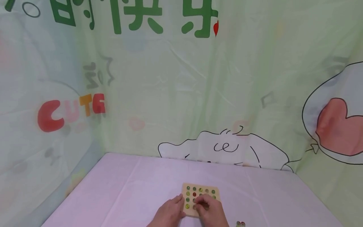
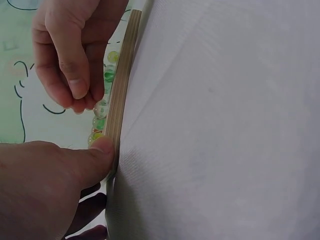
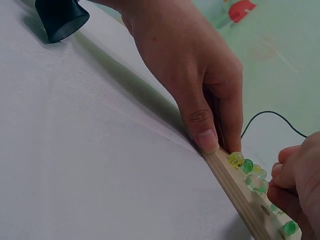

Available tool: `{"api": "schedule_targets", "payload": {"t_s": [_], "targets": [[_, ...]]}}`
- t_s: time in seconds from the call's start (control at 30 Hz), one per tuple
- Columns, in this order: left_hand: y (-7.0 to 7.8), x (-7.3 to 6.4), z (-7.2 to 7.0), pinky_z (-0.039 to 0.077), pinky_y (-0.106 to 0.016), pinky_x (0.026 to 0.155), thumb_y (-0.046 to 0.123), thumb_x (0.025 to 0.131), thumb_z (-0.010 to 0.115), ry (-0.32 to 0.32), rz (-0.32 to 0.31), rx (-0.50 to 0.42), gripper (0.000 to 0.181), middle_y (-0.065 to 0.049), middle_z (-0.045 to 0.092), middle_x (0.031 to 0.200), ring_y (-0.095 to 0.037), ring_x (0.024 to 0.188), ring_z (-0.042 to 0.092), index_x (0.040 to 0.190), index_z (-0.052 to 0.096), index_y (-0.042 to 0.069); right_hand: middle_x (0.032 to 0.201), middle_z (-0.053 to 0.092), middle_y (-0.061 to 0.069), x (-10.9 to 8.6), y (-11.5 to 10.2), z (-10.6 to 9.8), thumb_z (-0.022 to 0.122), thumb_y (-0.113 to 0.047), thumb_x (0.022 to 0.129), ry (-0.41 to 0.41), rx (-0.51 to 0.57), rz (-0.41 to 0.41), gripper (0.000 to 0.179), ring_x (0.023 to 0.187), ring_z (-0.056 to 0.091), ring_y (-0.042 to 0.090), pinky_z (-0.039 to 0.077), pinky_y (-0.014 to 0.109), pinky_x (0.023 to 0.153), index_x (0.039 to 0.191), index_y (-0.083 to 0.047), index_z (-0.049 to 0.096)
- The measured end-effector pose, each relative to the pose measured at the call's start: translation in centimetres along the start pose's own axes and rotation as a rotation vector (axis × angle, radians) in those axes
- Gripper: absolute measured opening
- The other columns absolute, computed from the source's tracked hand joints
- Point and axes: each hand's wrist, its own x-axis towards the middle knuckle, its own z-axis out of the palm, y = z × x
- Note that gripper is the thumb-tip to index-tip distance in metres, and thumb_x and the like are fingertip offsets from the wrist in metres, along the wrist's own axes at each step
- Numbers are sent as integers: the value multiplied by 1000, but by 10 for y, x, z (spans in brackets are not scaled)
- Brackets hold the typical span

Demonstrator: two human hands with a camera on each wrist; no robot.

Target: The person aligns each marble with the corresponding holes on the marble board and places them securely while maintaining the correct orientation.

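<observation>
A small square wooden board (image 1: 191, 213) lies on the table, with rows of glass marbles, mostly green and yellow, plus a red marble (image 1: 194, 194). My left hand (image 1: 170, 210) grips the board's left near corner, the thumb pressed on its edge in the left wrist view. Over the board's near right part is my right hand (image 1: 212, 210), thumb and fingers bunched together. In the left wrist view its fingertips come right down to a clear marble (image 2: 101, 110). I cannot tell whether a marble is between them. That hand covers part of the rows.
Two loose marbles (image 1: 240, 224) lie on the pale cloth-covered table (image 1: 136, 192), right of my right hand at the frame's bottom. Printed curtains (image 1: 170, 94) stand behind and beside the table. In the right wrist view a dark cup-shaped thing (image 3: 60, 20) shows at the upper left.
</observation>
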Motion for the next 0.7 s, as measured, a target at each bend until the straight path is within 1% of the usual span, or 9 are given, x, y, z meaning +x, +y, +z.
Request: {"api": "schedule_targets", "payload": {"t_s": [0.2,0.37,0.47,0.6,0.7], "targets": [[0,0,0,49,-27,92,39,83,59,-11,-1,20,55,-3,50,132,-14,116,51,128,47,10,82,64,-7,-5,-4,-7,64,-7,78,30,-3,41,13,78,58,4,51,16,67,87,-17,64],[0,0,0,49,-28,92,39,83,58,-12,-8,5,56,-3,49,132,-14,117,50,129,46,10,83,64,-6,-8,-7,-12,63,-5,78,52,0,65,14,79,58,6,51,17,69,86,-17,65],[1,0,0,49,-27,92,39,82,59,-1,-7,7,56,-3,50,132,-14,116,51,128,47,10,84,65,-5,-11,-7,-16,63,-4,77,69,1,65,15,79,58,6,52,17,70,86,-15,65],[2,-1,0,49,-26,91,38,82,59,15,5,15,55,-3,50,131,-14,115,52,127,47,10,84,65,-3,-16,-4,-23,64,-1,75,113,0,78,16,78,58,6,52,16,70,85,-14,65],[2,-1,0,49,-26,91,38,82,59,20,7,2,54,-3,50,131,-14,116,51,127,47,11,84,64,-2,-20,-1,-30,65,0,75,141,-2,90,17,77,57,5,53,16,69,84,-13,64]]}}
